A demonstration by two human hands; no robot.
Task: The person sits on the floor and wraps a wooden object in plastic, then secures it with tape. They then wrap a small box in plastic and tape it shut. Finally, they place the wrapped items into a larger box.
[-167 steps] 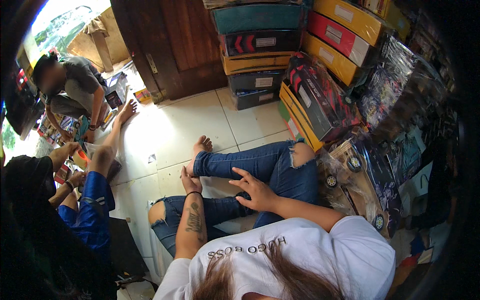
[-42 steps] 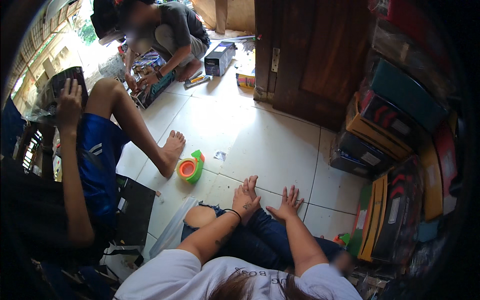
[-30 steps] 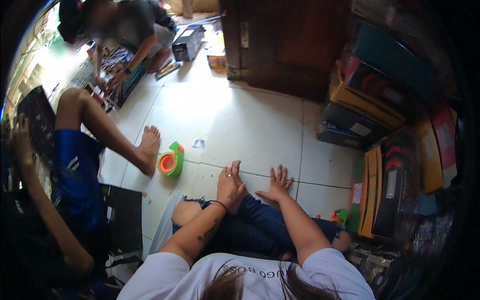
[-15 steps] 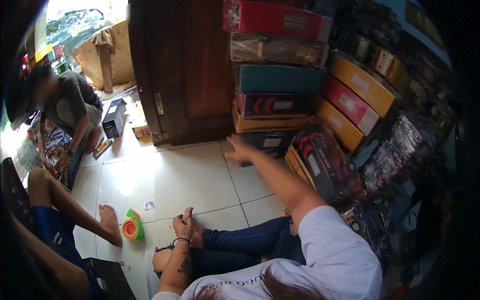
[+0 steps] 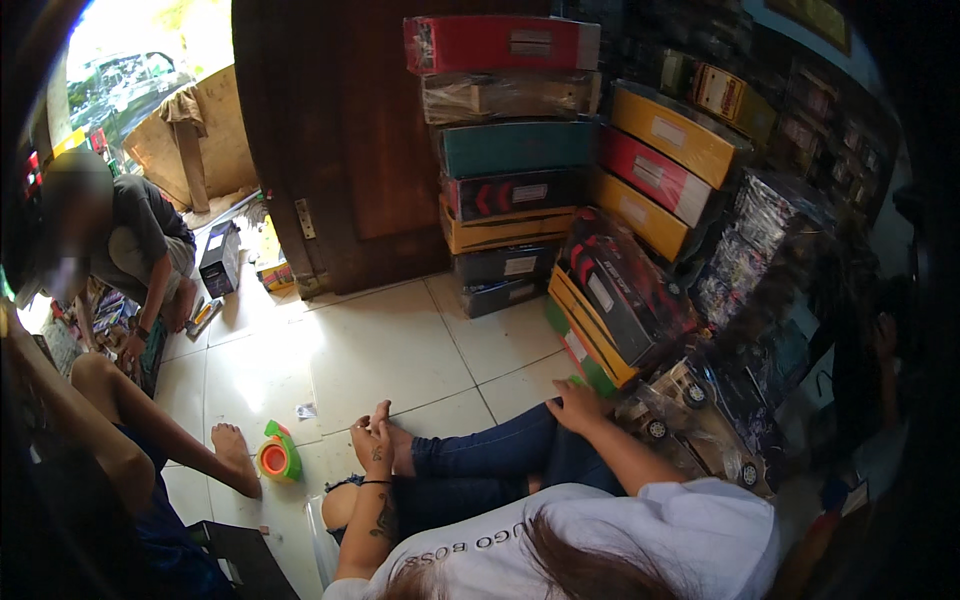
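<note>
My left hand [image 5: 372, 445], below a dark wristband, is wrapped around my bare foot [image 5: 384, 412]. My right hand [image 5: 580, 407] lies on my jeans-covered right knee with its fingers apart and nothing in them. On the floor left of my foot stands a green tape dispenser [image 5: 292, 462] with an orange tape roll [image 5: 273, 458]; neither hand touches it. Just beyond my right hand, the wrapped boxes [image 5: 622, 295] lean in a tilted stack. Toy vehicles in clear wrapping [image 5: 690, 395] lie to the right of that hand.
Boxes [image 5: 515, 150] rise in a tall stack against the brown door [image 5: 340, 140]. A person [image 5: 140, 230] crouches at the doorway over piled goods. Close on my left sits another person in blue shorts [image 5: 180, 540], beside a black box [image 5: 245, 560].
My right arm, stretched out toward the boxes before, has come back and down onto my knee. My left hand stays at my foot. The view has shifted slightly.
</note>
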